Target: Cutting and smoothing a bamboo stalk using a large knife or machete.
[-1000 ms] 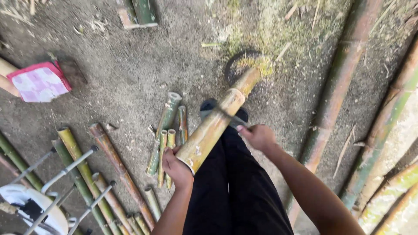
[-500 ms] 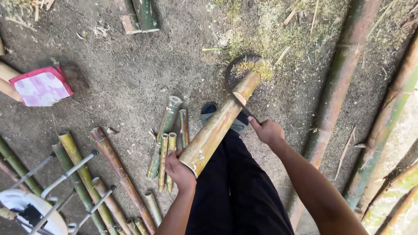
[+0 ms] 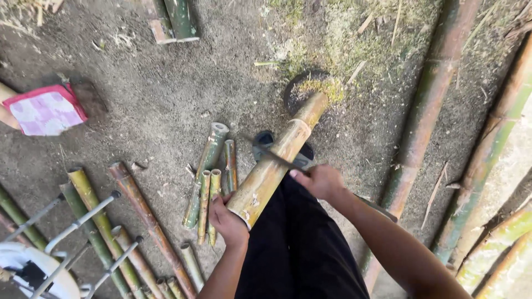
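A thick yellow-brown bamboo section (image 3: 280, 158) slants from my lap toward a dark round block (image 3: 303, 91) on the ground. My left hand (image 3: 227, 220) grips its near cut end from the left side. My right hand (image 3: 320, 180) is closed on the handle of a thin dark blade (image 3: 266, 150) that lies across the bamboo about midway along it. My black trousers (image 3: 299, 243) and one shoe (image 3: 265, 143) show beneath.
Short split bamboo pieces (image 3: 211, 182) lie on the dirt left of my legs. Longer cut lengths (image 3: 141, 216) and a metal frame (image 3: 83, 227) are at lower left. Long bamboo poles (image 3: 438, 94) lie on the right. A pink cloth item (image 3: 44, 109) sits at far left.
My right hand drew back toward me and brought the blade down across the middle of the bamboo. The left hand stayed on the near end.
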